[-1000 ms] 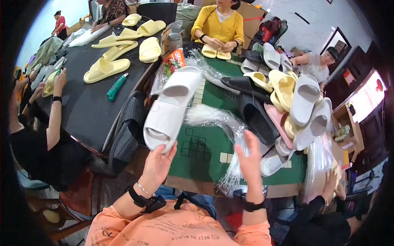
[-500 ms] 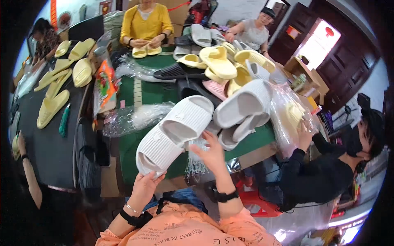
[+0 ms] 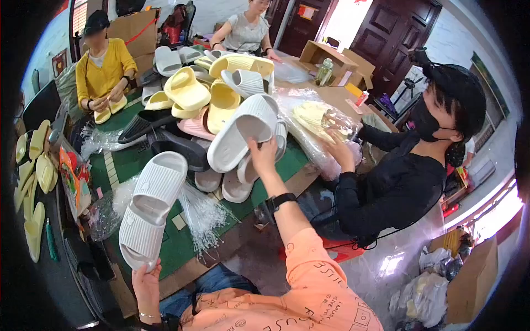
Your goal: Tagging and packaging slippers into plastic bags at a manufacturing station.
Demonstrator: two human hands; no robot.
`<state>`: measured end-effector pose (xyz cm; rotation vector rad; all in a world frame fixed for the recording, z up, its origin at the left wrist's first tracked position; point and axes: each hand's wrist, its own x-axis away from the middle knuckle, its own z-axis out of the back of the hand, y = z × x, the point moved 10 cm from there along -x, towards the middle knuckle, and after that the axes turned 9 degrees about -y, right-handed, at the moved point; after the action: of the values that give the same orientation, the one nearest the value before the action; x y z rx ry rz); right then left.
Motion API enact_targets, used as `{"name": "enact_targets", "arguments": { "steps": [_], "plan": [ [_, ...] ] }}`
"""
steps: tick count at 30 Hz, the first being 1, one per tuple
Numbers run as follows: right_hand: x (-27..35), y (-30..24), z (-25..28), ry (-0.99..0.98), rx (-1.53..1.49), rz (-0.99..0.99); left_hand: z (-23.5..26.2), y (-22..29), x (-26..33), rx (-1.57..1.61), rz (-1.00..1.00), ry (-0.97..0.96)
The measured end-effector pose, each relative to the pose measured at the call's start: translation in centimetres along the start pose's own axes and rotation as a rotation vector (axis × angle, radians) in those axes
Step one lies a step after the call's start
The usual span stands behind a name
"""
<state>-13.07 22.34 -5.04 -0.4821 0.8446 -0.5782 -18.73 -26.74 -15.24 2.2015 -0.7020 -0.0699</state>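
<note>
White slippers are in both of the person's hands. The left hand (image 3: 144,284), low and near on the left, has its fingers closed on the heel end of one white ribbed slipper (image 3: 148,207), which points away over the green table (image 3: 124,163). The right hand (image 3: 264,157), stretched farther out, pinches the rim of a second white slipper (image 3: 243,132) that lies against the heap of white, cream and pink slippers (image 3: 221,88) at the middle of the table.

To match the two well, the person would likely do best to lift the far slipper straight up off the heap before drawing it near, since it touches the slippers under and beside it and a sideways drag could tumble them. The near slipper is held only by its end, so a firmer hold nearer its middle would probably steady it.

Open room is scarce. A bundle of clear plastic ties (image 3: 204,218) lies between the two hands on the near table edge, and crumpled clear bags (image 3: 105,207) sit just left of the near slipper. A co-worker in black (image 3: 397,182) sits close on the right, a hand on a bagged pile (image 3: 320,124), so the freest path seems to be straight back toward the person's lap.
</note>
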Motion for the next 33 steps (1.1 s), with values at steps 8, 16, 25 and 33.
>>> {"name": "enact_targets", "arguments": {
  "steps": [8,16,25,33],
  "plan": [
    [3.8,-1.0,4.2,-0.066,-0.196,0.022,-3.5,-1.0,-0.9,0.038,0.095,-0.057],
    [8.6,-1.1,2.0,-0.139,-0.137,-0.159,-1.4,-2.1,0.0,0.025,0.132,-0.008],
    [19.9,-13.3,-4.8,-0.672,-0.788,-0.156,-2.9,-4.0,1.1,0.031,0.166,-0.117],
    [20.0,-12.9,-5.4,-0.535,-0.933,-0.252,-2.3,-5.4,3.5,-0.128,0.214,-0.156]
  ]
}}
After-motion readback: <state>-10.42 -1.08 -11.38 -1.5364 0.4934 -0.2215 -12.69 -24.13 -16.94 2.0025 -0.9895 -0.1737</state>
